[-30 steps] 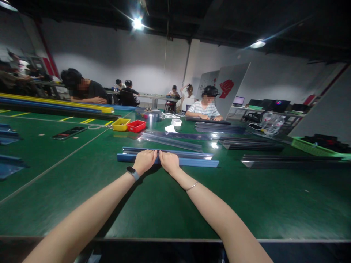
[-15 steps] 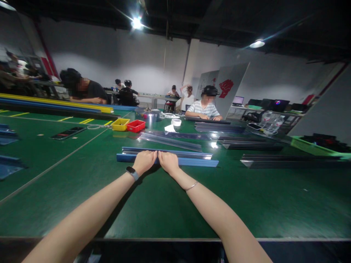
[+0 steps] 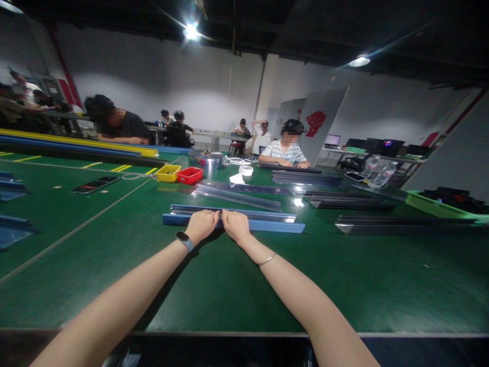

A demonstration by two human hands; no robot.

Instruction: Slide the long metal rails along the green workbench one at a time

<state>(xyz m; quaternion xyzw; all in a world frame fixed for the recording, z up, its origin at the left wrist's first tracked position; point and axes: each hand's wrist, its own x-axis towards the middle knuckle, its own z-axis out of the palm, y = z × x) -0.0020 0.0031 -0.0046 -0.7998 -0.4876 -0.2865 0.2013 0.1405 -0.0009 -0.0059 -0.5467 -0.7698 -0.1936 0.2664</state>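
A blue plastic channel strip [image 3: 275, 226] lies crosswise on the green table [image 3: 229, 285], with a shiny clear lining along its trough. My left hand [image 3: 204, 226], with a watch at the wrist, is closed over the strip just left of its middle. Right beside it, my right hand [image 3: 236, 227] grips the same strip, its thumb side almost touching the left hand. The fingertips of both hands are hidden behind the strip's far side. Beyond the strip lies a clear plastic strip [image 3: 240, 198], slightly slanted.
Dark channel strips [image 3: 349, 201] lie to the right, near a green basket [image 3: 439, 206]. A yellow bin [image 3: 168, 173], a red bin [image 3: 190, 175] and a roll of tape [image 3: 245, 170] stand farther back. At left lies a phone [image 3: 96, 185]. A co-worker [image 3: 286, 150] sits opposite.
Almost nothing differs. Both hands keep their hold on the blue strip at the same place, and the view has shifted only very slightly.
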